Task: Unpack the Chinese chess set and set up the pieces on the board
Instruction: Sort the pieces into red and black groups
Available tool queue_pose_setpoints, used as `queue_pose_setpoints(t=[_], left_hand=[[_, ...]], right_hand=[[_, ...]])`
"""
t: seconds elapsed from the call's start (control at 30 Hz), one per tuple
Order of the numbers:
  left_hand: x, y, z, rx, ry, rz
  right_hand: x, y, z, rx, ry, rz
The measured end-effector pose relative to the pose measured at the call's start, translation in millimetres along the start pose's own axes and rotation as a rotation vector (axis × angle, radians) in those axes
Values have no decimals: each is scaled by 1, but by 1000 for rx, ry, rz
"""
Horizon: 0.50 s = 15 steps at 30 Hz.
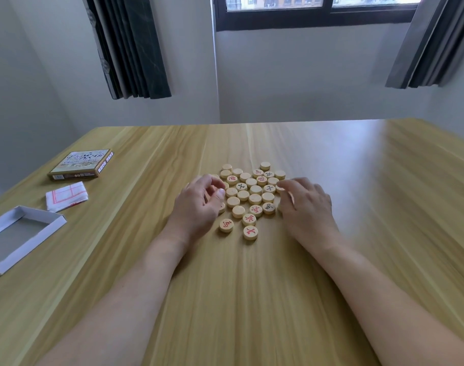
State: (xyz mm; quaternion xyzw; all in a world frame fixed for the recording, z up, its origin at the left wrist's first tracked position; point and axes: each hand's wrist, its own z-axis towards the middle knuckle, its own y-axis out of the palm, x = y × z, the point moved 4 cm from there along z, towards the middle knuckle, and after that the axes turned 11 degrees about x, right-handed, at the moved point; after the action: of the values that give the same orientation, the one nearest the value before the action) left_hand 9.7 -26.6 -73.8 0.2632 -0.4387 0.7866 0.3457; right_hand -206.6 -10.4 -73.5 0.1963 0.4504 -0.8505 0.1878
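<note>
Several round wooden chess pieces (pixel 254 198) lie in a loose cluster at the middle of the table, some showing red or black characters, many blank side up. My left hand (pixel 199 204) sits at the cluster's left edge with fingers curled toward the thumb; whether it holds a piece is hidden. At the right edge, my right hand (pixel 306 204) pinches one piece (pixel 279 188) between forefinger and thumb. The folded paper board (pixel 67 196), white with red lines, lies far left. The printed box lid (pixel 81 162) lies behind it and the empty white box tray (pixel 51 220) in front.
The wooden table (pixel 357 180) stretches wide to the right and toward me. Its far edge meets a white wall under a window with dark curtains. The box parts lie near the table's left edge.
</note>
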Motion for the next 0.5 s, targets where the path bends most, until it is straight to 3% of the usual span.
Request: queue_pose_setpoints(t=[0.13, 0.27, 0.5], left_hand=[[12, 3, -7, -130, 102, 55], [13, 7, -9, -202, 86, 147], [9, 8, -5, -184, 17, 140]], right_hand=[[-7, 9, -5, -193, -162, -71], [-8, 4, -4, -135, -110, -42], [-5, 4, -4, -118, -107, -68]])
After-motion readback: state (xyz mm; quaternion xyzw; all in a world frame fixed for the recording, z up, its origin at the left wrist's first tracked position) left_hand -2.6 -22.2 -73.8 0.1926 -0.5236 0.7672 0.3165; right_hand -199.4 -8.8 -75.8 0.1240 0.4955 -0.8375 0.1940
